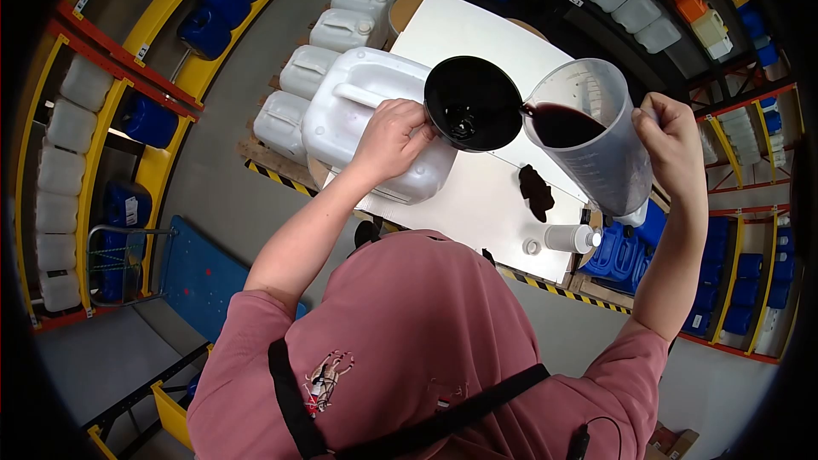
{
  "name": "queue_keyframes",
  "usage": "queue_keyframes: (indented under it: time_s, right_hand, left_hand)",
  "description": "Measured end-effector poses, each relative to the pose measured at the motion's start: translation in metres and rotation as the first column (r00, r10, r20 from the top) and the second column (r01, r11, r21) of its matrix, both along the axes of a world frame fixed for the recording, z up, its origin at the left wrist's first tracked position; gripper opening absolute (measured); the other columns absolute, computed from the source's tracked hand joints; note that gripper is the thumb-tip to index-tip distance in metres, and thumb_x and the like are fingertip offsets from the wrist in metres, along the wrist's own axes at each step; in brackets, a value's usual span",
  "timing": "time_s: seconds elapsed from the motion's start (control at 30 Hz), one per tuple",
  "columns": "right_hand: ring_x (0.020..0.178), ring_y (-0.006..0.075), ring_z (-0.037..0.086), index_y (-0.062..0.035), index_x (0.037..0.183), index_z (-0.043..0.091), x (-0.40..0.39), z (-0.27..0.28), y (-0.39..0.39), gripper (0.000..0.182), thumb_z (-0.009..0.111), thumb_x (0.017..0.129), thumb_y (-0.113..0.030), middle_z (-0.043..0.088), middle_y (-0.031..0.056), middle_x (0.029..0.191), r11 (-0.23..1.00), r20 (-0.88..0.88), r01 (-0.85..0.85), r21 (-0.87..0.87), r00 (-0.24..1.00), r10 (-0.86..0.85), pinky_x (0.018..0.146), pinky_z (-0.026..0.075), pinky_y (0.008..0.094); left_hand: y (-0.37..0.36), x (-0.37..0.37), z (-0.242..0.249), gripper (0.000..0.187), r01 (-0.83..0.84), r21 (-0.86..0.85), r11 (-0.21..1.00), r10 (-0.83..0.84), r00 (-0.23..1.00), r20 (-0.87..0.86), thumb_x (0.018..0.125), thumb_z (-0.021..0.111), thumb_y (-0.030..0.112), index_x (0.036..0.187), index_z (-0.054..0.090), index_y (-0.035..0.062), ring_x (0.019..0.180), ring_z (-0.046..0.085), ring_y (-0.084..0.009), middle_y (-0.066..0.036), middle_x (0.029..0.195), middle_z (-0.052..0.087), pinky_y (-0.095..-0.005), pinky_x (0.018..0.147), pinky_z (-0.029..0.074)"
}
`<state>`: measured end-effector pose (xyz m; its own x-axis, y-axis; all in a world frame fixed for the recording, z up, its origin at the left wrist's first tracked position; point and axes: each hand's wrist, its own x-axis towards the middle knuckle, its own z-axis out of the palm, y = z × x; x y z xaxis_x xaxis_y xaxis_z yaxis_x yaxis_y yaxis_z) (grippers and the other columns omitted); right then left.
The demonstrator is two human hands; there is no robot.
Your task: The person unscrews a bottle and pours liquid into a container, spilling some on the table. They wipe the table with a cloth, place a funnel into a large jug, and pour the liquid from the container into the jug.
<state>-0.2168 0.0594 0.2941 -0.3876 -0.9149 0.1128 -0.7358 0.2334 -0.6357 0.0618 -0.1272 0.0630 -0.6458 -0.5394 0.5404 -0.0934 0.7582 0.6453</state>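
Note:
My left hand [394, 138] is closed on the left edge of a black funnel [486, 89]. The funnel sits over the right end of a large white jerrycan [341, 123], whose opening it hides. Dark liquid glistens inside the funnel. On the other side, my right hand [671, 138] grips the handle side of a translucent measuring jug [596, 175]. The jug is tilted left, its spout at the funnel's right rim, with dark red-brown liquid [562, 125] running from the lip. A black crumpled item [535, 192], perhaps gloves, lies on the white tabletop [477, 209] below.
A white bottle [569, 238] lies on its side by a small white ring-shaped cap [532, 246] near the table's front edge. Several white jerrycans [311, 72] stand on a pallet to the left. Shelves with blue canisters [204, 30] and a blue trolley [204, 277] surround the table.

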Motion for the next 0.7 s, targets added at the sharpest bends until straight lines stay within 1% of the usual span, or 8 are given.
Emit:
queue_keyframes:
  time_s: [0.2,0.7]
  right_hand:
    - [0.058,0.0032,0.033,-0.0060,0.064,0.043,-0.0034,-0.0073,0.0010,0.033,0.062,0.090,-0.015,0.038,-0.0062,0.060,1.000,0.048,0.003,-0.012,0.999,-0.003,0.051,0.027,0.0259]
    - [0.060,0.0039,0.032,-0.0069,0.065,0.041,-0.0047,-0.0092,0.0022,0.034,0.062,0.090,-0.015,0.036,-0.0062,0.061,0.999,0.034,-0.016,-0.030,0.999,0.017,0.052,0.027,0.0263]
  left_hand:
    - [0.0003,0.0003,0.0011,0.011,0.001,0.003,1.000,-0.001,1.000,0.010,0.092,0.062,0.015,0.087,0.068,0.0080,0.093,0.063,-0.0283,-0.007,0.086,0.067,-0.0401,0.092,0.044]
    - [0.0005,-0.0001,0.0012,0.011,-0.002,0.002,1.000,0.002,1.000,0.002,0.091,0.061,0.015,0.087,0.068,0.0078,0.093,0.063,-0.0287,-0.008,0.086,0.067,-0.0402,0.091,0.044]
